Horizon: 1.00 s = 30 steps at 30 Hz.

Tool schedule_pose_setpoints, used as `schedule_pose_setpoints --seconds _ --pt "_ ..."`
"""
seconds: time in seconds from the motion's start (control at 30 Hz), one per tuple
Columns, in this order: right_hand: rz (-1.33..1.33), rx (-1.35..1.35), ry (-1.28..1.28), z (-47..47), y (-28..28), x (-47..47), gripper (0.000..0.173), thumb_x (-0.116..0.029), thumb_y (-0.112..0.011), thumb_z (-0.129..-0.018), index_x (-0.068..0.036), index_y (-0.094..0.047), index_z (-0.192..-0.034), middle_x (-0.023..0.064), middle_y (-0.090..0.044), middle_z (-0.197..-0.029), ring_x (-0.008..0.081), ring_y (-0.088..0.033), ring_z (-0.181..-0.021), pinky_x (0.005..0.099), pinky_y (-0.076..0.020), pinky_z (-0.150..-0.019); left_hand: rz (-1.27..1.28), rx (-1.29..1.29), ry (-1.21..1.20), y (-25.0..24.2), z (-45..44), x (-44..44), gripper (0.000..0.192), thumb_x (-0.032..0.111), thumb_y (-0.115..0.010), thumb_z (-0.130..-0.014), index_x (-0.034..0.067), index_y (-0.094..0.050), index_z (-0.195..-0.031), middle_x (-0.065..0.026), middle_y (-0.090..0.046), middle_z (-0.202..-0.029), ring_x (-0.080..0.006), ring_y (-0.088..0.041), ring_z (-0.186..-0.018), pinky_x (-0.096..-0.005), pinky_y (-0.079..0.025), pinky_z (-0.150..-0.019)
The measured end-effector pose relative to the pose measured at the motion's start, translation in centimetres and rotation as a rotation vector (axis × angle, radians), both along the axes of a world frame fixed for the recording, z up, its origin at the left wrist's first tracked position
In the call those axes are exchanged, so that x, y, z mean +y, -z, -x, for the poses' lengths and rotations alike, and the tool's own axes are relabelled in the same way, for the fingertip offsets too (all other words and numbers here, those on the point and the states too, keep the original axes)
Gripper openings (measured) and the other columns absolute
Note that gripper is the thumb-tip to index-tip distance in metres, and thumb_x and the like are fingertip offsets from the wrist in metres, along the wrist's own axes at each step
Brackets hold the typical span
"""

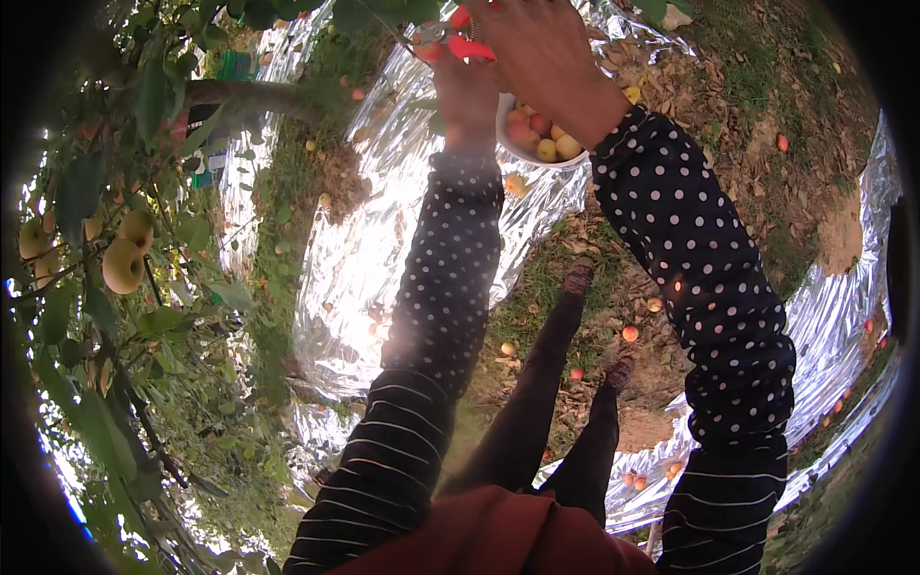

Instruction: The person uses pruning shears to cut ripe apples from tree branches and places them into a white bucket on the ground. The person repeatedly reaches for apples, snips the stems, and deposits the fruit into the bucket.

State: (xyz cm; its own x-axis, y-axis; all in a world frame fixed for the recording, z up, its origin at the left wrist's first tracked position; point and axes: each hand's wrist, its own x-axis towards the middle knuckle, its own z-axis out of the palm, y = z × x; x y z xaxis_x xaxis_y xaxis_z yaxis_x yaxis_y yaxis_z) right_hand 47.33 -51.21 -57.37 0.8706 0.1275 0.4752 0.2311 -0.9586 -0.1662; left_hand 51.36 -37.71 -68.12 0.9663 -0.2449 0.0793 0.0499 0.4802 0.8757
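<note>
At the top of the view my right hand (pixel 535 54) grips pruning shears (pixel 471 47) with red handles and a metal blade. Close beside it, my left hand (pixel 467 93) is raised, its fingers around a reddish apple (pixel 427 52) and partly hidden by the shears. The shears' blades lie right against this apple, near a thin twig (pixel 384 25). Below the hands, a white bucket (pixel 501 133) holds several yellow and red apples (pixel 546 149); my right wrist covers part of it.
Leafy branches with yellow apples (pixel 123 266) fill the left side, with a thick limb (pixel 248 97) crossing there. Silver reflective film (pixel 359 266) covers strips of ground. Fallen apples (pixel 630 333) dot the grass and dry leaves around my feet. A green crate (pixel 236 65) stands behind foliage.
</note>
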Motion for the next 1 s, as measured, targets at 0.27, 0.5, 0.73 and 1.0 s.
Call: schedule_pose_setpoints --seconds 0.27,0.5,0.73,1.0 --pt "0.089 -0.075 -0.021 -1.7 0.6 2.5 0.02 -0.025 -0.061 -0.078 -0.018 -0.069 -0.095 0.0044 -0.061 -0.093 0.023 -0.057 -0.094 0.0394 -0.0397 -0.089 0.527 0.283 -0.013 0.2 -1.5 0.7 0.041 0.025 -0.058 -0.097 0.005 -0.049 -0.133 -0.0081 -0.053 -0.135 -0.0204 -0.051 -0.124 -0.0346 -0.042 -0.106" --pt "-0.004 0.23 -0.245 -2.5 1.4 -0.2 0.017 -0.025 -0.061 -0.078 -0.018 -0.07 -0.09 0.0062 -0.066 -0.091 0.0276 -0.064 -0.089 0.0419 -0.0482 -0.078 0.225 0.137 -0.209 2.7 -0.7 0.0 0.037 0.019 -0.061 -0.095 0.003 -0.054 -0.127 -0.0117 -0.058 -0.124 -0.0235 -0.056 -0.114 -0.0355 -0.045 -0.099" --pt "-0.152 0.311 0.242 5.9 8.0 -7.3 0.046 -0.032 -0.075 -0.081 -0.013 -0.061 -0.12 0.0083 -0.068 -0.109 0.032 -0.066 -0.095 0.0433 -0.0545 -0.081 -0.686 -0.179 -0.302 11.2 5.2 -0.3 0.022 0.014 -0.069 -0.088 -0.002 -0.064 -0.101 -0.018 -0.063 -0.105 -0.0312 -0.062 -0.095 -0.0396 -0.049 -0.085" --pt "-0.3 0.936 0.41 30.4 15.8 -9.9 0.044 -0.03 -0.074 -0.08 -0.012 -0.061 -0.118 0.0098 -0.066 -0.108 0.0314 -0.065 -0.098 0.0434 -0.0527 -0.083 -0.534 0.223 -0.148 21.1 10.9 0.0 0.028 0.02 -0.075 -0.078 0.005 -0.064 -0.098 -0.0142 -0.062 -0.091 -0.0331 -0.061 -0.085 -0.0418 -0.05 -0.08"
